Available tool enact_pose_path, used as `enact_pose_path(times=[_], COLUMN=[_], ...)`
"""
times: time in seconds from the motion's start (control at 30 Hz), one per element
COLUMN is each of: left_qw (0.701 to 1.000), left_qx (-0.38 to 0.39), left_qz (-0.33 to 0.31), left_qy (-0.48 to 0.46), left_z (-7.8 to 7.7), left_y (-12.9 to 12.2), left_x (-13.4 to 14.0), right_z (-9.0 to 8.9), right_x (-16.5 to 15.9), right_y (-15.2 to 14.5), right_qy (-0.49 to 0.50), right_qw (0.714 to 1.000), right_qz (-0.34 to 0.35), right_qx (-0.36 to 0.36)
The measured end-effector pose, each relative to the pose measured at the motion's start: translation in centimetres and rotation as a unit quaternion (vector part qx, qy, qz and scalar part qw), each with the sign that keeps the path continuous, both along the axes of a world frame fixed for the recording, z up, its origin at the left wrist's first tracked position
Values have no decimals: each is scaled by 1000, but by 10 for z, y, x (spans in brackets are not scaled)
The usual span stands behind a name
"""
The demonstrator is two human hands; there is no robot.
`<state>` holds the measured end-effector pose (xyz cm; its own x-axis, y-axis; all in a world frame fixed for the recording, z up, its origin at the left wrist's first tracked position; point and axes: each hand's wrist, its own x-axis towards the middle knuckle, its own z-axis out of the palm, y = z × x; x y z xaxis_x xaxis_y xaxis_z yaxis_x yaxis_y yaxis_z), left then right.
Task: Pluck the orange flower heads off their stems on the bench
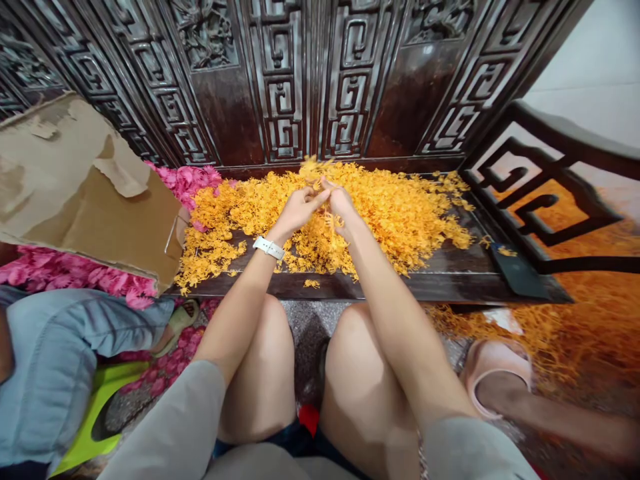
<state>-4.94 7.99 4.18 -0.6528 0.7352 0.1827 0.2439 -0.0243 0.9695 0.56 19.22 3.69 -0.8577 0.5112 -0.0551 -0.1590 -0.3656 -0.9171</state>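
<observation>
My left hand [300, 208], with a white watch [269, 247] on its wrist, meets my right hand [340, 202] over a long heap of yellow flower pieces [400, 213]. Both hands are closed, fingertips close together. A yellow flower piece [313, 168] sticks up from between the fingers, slightly blurred. More yellow petals [333, 223] show just below my right hand; whether it holds them or they lie on the heap I cannot tell. The heap spreads over a dark wooden bench [450, 283], which has a carved back.
At left a torn cardboard box [135, 227] leans over pink flower pieces [195, 180]. A person in jeans [55, 360] sits there. On the right stand the bench's armrest [560, 220], a dark flat object [520, 273], orange strands [565, 333] and another person's pink slipper [500, 367].
</observation>
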Motion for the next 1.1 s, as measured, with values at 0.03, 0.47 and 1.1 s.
enact_pose_path(times=[0.03,0.47,1.1], left_qw=[999,978,910], left_qx=[11,-34,-131], left_qz=[4,176,25], left_qy=[-30,103,392], left_z=[-2,-7,-1], left_y=[0,-13,-31], left_x=[-2,-22,-26], right_z=[-1,27,-3], right_x=[-1,33,21], right_y=[-1,4,13], right_qy=[-13,28,20], right_qw=[1000,998,952], right_qz=[-6,41,-9], right_qx=[-5,36,306])
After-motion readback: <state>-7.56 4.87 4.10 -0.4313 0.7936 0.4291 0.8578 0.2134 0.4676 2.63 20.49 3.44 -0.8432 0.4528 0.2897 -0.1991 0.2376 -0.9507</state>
